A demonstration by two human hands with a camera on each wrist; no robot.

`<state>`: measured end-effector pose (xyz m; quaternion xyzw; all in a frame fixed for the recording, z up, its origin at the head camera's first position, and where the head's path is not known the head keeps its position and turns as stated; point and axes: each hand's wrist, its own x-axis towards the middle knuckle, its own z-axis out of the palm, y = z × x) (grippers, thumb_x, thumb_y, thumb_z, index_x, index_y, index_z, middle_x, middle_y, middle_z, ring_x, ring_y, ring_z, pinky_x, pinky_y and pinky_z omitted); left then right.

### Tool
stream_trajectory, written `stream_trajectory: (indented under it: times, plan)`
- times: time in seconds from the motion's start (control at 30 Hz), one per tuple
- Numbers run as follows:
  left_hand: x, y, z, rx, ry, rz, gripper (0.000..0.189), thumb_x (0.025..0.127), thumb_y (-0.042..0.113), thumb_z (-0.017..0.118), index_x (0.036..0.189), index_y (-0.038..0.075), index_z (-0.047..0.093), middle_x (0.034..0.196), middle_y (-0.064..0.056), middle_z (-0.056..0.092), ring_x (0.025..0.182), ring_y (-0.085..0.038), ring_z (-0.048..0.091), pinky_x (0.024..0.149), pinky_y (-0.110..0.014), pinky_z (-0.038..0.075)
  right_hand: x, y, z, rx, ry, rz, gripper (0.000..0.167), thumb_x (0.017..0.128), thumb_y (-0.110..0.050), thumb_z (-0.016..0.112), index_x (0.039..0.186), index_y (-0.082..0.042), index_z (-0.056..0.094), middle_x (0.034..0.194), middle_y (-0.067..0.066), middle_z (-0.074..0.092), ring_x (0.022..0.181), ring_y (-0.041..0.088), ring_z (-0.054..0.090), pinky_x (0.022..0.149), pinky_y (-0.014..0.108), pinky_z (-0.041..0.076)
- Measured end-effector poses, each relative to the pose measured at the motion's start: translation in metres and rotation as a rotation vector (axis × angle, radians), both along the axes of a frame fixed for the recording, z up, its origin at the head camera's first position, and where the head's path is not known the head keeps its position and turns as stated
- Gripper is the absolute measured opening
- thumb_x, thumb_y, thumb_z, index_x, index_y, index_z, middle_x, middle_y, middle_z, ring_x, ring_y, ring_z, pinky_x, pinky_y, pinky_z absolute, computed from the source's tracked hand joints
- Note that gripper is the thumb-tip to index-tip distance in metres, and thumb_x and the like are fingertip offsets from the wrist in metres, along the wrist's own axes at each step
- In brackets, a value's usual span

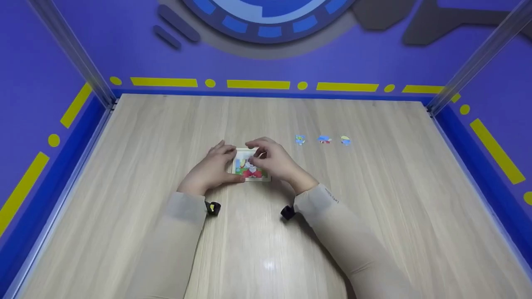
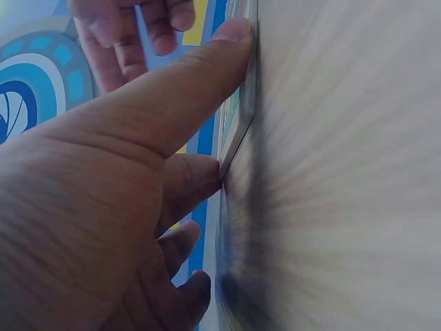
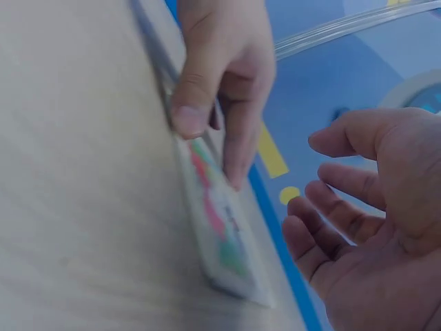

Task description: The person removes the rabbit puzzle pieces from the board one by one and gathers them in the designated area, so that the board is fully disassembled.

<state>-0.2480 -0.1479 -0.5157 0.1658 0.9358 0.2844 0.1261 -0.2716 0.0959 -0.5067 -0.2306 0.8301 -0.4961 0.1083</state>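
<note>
A small jigsaw puzzle (image 1: 251,171) in a pale wooden frame lies on the table, its picture showing red, white and green parts. My left hand (image 1: 211,169) holds the frame at its left side, thumb (image 2: 231,41) on the near edge and a fingertip at the far left corner. Above the puzzle's right part hovers my right hand (image 1: 274,160), hiding some of the picture. In the right wrist view the right hand (image 3: 386,221) has loosely bent fingers with nothing between them, apart from the puzzle board (image 3: 224,221).
Beyond the right hand, three loose jigsaw pieces lie in a row: a blue-green piece (image 1: 299,139), a blue and red piece (image 1: 324,139) and a blue and yellow piece (image 1: 345,140). Blue panels (image 1: 257,62) wall the wooden table (image 1: 166,120) at the back and sides.
</note>
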Motion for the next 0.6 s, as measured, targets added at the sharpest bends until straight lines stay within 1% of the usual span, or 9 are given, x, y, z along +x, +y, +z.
stream_trajectory:
  times: [0.1, 0.2, 0.3, 0.43, 0.6]
  plan:
    - [0.0, 0.001, 0.0, 0.009, 0.001, -0.004, 0.103, 0.092, 0.052, 0.093, 0.171, 0.003, 0.048, 0.184, -0.011, 0.039, 0.18, -0.038, 0.009, 0.146, -0.062, 0.017, 0.0, 0.0, -0.009, 0.04, -0.005, 0.011, 0.047, 0.107, -0.01, 0.073, 0.152, -0.001, 0.068, 0.145, 0.015, 0.068, 0.116, 0.023, 0.069, 0.101, 0.035, 0.06]
    - [-0.001, 0.002, -0.001, 0.008, 0.009, -0.012, 0.101, 0.092, 0.052, 0.093, 0.17, 0.005, 0.05, 0.183, -0.011, 0.04, 0.18, -0.038, 0.01, 0.146, -0.061, 0.019, -0.002, 0.002, -0.021, 0.115, 0.023, 0.034, 0.052, 0.104, -0.012, 0.074, 0.155, -0.001, 0.067, 0.141, 0.013, 0.067, 0.115, 0.021, 0.066, 0.101, 0.033, 0.057]
    - [-0.002, 0.002, -0.002, 0.0, 0.019, -0.014, 0.099, 0.093, 0.051, 0.092, 0.17, 0.005, 0.051, 0.183, -0.01, 0.041, 0.18, -0.039, 0.011, 0.146, -0.062, 0.02, -0.002, 0.002, -0.028, 0.173, 0.067, 0.063, 0.058, 0.102, -0.013, 0.075, 0.157, 0.0, 0.064, 0.142, 0.014, 0.064, 0.116, 0.022, 0.064, 0.103, 0.034, 0.057]
    - [-0.002, 0.001, -0.003, -0.016, 0.018, -0.014, 0.101, 0.093, 0.052, 0.092, 0.17, 0.003, 0.049, 0.184, -0.011, 0.039, 0.18, -0.04, 0.011, 0.146, -0.062, 0.019, 0.0, -0.001, -0.029, 0.218, 0.089, 0.088, 0.056, 0.107, -0.015, 0.072, 0.16, 0.0, 0.062, 0.149, 0.017, 0.058, 0.118, 0.024, 0.064, 0.107, 0.04, 0.058]
    - [-0.003, -0.001, -0.002, -0.015, 0.02, -0.011, 0.104, 0.093, 0.052, 0.093, 0.171, 0.001, 0.047, 0.184, -0.011, 0.04, 0.18, -0.04, 0.011, 0.146, -0.062, 0.02, 0.001, -0.007, -0.026, 0.285, 0.116, 0.112, 0.05, 0.111, -0.014, 0.068, 0.158, 0.001, 0.063, 0.15, 0.018, 0.052, 0.122, 0.026, 0.059, 0.113, 0.044, 0.055]
